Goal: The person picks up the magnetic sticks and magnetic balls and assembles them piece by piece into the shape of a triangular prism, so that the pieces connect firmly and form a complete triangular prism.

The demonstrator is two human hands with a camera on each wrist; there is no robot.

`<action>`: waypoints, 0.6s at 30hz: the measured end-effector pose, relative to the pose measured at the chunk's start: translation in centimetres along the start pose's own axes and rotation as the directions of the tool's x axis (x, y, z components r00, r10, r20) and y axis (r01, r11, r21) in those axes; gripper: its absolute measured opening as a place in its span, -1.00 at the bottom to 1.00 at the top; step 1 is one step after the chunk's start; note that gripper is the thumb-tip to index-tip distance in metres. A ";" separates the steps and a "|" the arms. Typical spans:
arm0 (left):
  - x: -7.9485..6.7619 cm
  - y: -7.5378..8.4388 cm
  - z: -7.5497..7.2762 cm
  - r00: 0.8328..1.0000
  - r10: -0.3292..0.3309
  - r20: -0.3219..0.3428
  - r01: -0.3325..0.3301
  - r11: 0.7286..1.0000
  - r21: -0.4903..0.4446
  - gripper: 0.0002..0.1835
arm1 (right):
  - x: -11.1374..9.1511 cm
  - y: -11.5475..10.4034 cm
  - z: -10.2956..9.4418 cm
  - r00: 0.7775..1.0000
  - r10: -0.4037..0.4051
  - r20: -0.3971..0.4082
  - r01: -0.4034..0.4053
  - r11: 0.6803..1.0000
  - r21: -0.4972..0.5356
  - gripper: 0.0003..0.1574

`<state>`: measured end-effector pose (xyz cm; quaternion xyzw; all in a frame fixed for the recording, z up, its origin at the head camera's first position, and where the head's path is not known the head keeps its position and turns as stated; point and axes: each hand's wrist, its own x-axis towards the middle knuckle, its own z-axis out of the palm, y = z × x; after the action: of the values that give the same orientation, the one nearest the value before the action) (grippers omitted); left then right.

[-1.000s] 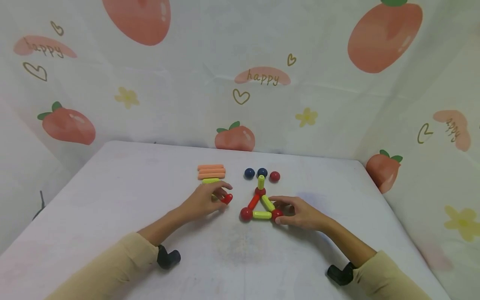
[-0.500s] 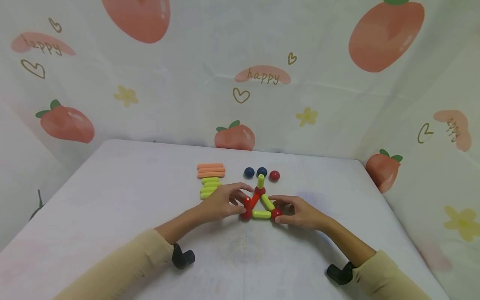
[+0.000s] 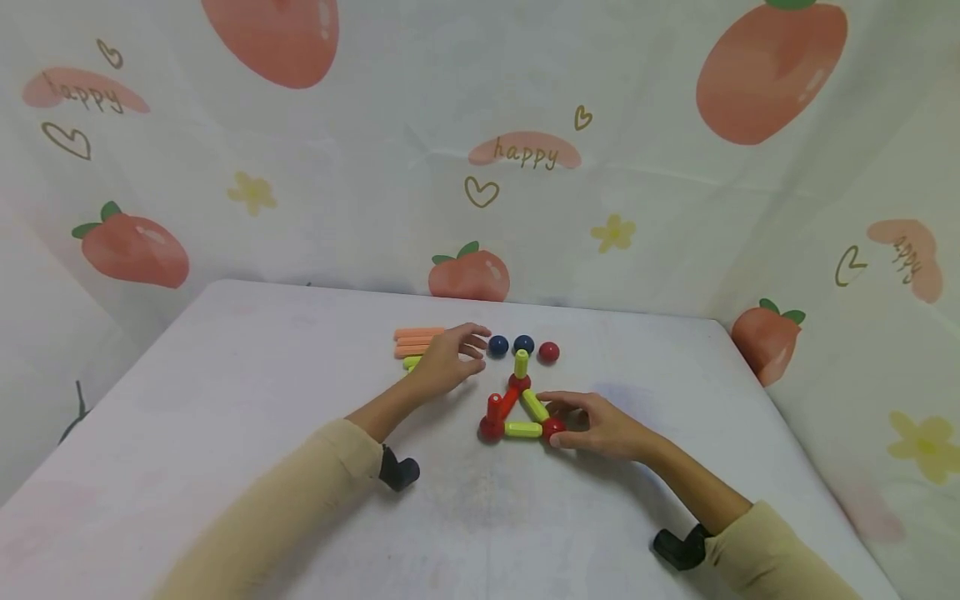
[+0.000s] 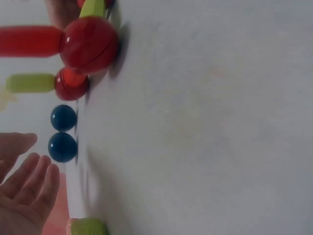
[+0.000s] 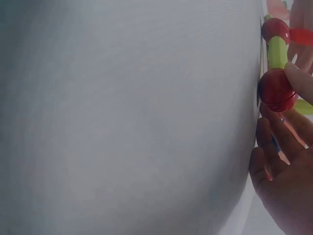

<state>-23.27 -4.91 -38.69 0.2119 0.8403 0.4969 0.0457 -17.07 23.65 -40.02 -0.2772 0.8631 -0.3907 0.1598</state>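
A flat triangle of sticks joined by red balls lies on the table. My right hand (image 3: 600, 427) holds its right corner ball (image 5: 277, 89), thumb on the near side and fingers behind. At the left corner, a red stick (image 3: 493, 407) stands upright on its ball (image 4: 90, 45). Another stick, yellow-green (image 3: 521, 364), rises from the back corner ball (image 3: 519, 382). My left hand (image 3: 447, 362) hovers left of the blue balls (image 4: 62, 147) with its fingers extended and parted, nothing between them; its fingertips come close to the nearest blue ball (image 3: 498, 346).
Orange sticks (image 3: 414, 342) lie stacked side by side at the back left, partly behind my left hand. Yellow-green sticks (image 3: 412, 363) show beside them, mostly covered by that hand. A loose red ball (image 3: 549, 352) sits right of the blue pair. A patterned cloth (image 3: 360, 208) hangs behind the table.
My left hand brought a red stick to the left corner ball, stood it upright there and let go. It then moved back towards the blue balls. The right hand stayed put.
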 end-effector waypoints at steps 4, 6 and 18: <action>1.3 -0.1 0.4 0.999 -0.051 -0.011 0.051 0.999 -0.010 -0.42 | 0.0 0.1 0.0 1.000 0.001 0.001 -0.001 1.000 0.000 -0.21; 2.0 -0.4 0.7 0.998 -0.068 0.008 0.068 0.998 0.005 -0.39 | 0.0 0.1 0.0 1.000 0.003 0.000 -0.003 1.000 0.001 -0.21; 3.9 -1.3 2.4 0.993 -0.114 0.010 0.112 0.984 0.141 -0.57 | 0.0 0.0 -0.1 1.000 0.019 0.004 -0.019 1.000 -0.003 -0.21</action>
<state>-26.56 -1.92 -40.52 0.1709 0.8834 0.4313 0.0663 -17.07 23.73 -39.99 -0.2702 0.8660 -0.3872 0.1648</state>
